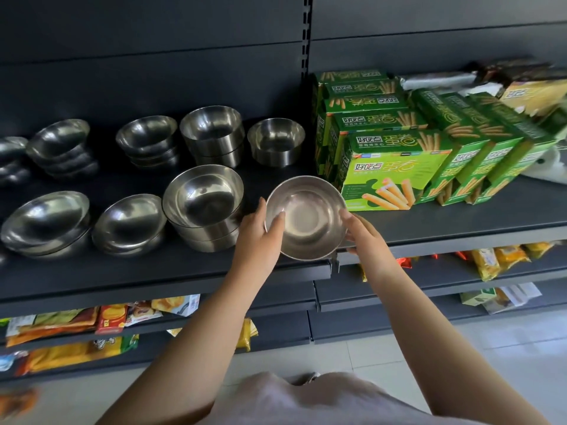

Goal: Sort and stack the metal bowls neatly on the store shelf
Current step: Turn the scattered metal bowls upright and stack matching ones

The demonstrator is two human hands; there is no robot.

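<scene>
A: Left hand (pixel 260 237) and right hand (pixel 357 231) clasp opposite rims of one bowl (pixel 305 217), between them, over the shelf (pixel 184 277) edge.

B: Likely light, rigid, slick steel; rim grips suit. The stack (pixel 204 207) sits just left.

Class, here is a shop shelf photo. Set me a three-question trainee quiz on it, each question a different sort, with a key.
1. True or false: both hands hold the one bowl.
2. Which lies right of the held bowl? A. green snack boxes B. stacked bowls C. nothing
3. Fill in: the single straight-sided bowl stands in the ___ row.

Key: 1 true, the left hand and right hand grip its rim. 2 A. 3 back.
</scene>
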